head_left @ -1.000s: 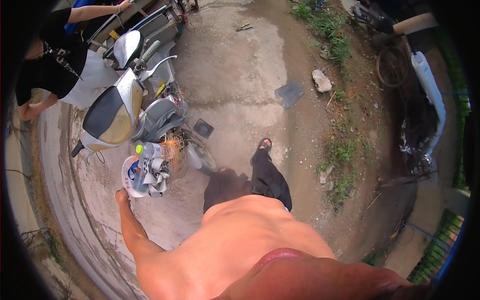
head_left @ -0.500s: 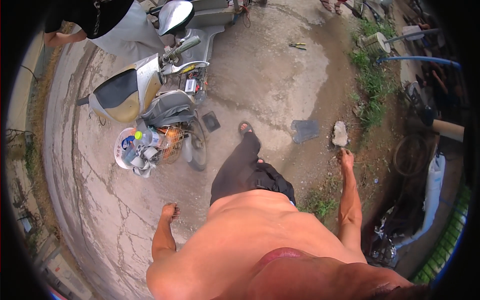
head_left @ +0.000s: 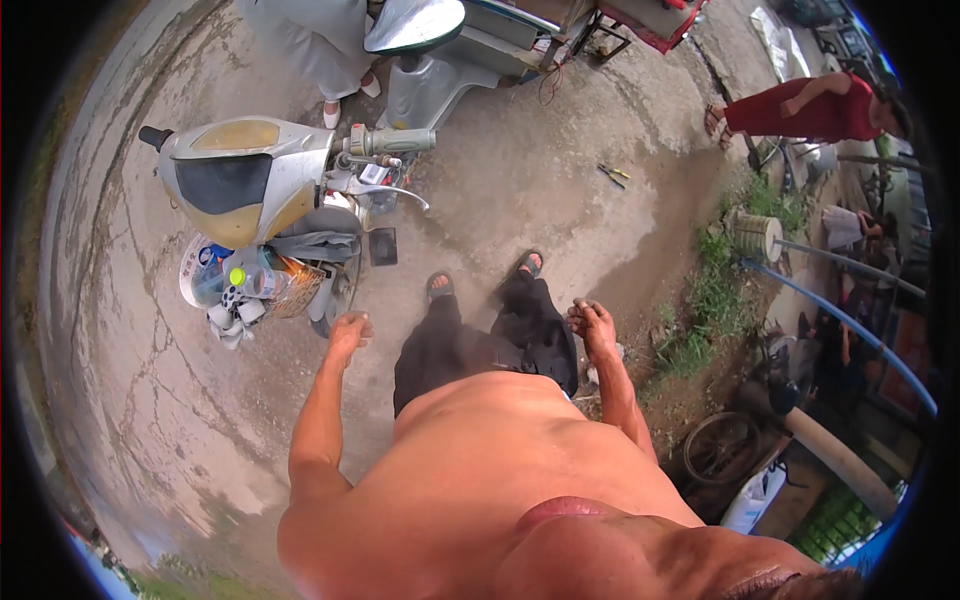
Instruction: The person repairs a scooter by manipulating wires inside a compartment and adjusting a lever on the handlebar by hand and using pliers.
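Note:
My left hand hangs beside my left thigh, fingers loosely bent and a little apart, with nothing visible in it. It is nearest to the front wheel and basket of a silver and gold scooter. In front of my right thigh, my right hand also has loosely bent fingers and appears to hold nothing. Neither hand touches anything. On the scooter's front, the wire basket is beside a clear bottle with a yellow-green cap and a white tub.
Pliers and a flat dark piece lie on the concrete. A person in red stands at far right; another in pale trousers is behind the scooter. Grass, a bucket, a blue pole and a wheel line the right side.
My view has turned to the right and my feet have moved. Both hands have risen in view, the right one now closer to my body. The person in red has come into view.

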`<action>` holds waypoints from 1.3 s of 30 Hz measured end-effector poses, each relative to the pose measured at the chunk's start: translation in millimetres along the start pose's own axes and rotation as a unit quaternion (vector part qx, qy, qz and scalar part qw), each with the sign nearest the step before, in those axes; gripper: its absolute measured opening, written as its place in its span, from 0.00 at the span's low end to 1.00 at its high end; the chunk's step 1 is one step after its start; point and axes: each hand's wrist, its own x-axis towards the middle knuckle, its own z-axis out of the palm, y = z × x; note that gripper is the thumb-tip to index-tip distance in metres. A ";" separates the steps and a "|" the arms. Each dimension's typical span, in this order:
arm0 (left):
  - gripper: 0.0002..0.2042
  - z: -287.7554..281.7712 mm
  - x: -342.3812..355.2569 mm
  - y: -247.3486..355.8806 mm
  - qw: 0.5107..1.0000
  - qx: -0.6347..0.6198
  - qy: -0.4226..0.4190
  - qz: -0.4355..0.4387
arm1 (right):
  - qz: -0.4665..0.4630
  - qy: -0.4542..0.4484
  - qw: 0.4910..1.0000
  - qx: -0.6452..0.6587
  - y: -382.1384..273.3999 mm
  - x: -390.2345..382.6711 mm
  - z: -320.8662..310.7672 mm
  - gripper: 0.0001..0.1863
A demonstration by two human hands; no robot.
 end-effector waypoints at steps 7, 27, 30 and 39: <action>0.13 113.5 60.5 42.4 0.996 -0.047 0.079 -0.015 | 0.058 -0.144 0.981 -0.114 -87.9 153.8 19.5 0.12; 0.08 221.9 497.2 117.5 0.845 -0.116 0.405 0.330 | -0.005 -0.484 0.820 -0.306 68.4 655.6 236.9 0.13; 0.08 198.1 525.0 124.3 0.766 -0.040 0.511 0.389 | -0.067 -0.522 0.772 -0.356 98.6 688.4 270.3 0.13; 0.12 168.7 530.2 111.4 0.769 -0.075 0.546 0.324 | -0.254 -0.569 0.669 -0.405 72.7 676.7 367.1 0.13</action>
